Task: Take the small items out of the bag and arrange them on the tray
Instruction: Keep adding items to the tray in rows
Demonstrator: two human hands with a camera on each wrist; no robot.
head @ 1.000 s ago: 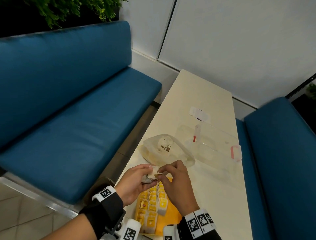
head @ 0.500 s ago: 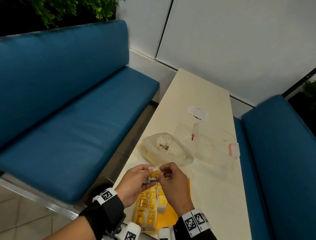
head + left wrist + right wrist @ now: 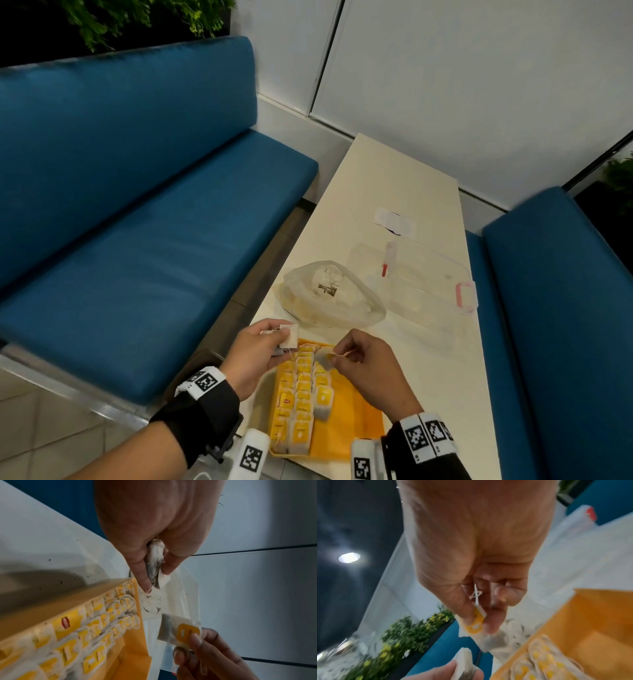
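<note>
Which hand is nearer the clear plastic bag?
Left. The left hand holds tea bags just in front of the clear plastic bag; the right hand sits farther back, over the yellow tray.

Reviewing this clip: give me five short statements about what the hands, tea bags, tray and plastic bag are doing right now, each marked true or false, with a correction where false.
1. The right hand pinches a tea bag by its yellow tag. True.
2. The left hand is empty. False: it grips tea bags.
3. The yellow tray already holds rows of tea bags. True.
4. The plastic bag lies on the blue bench. False: it lies on the table, beyond the tray.
5. The clear container stands on the tray. False: it stands on the table beside the plastic bag.
</note>
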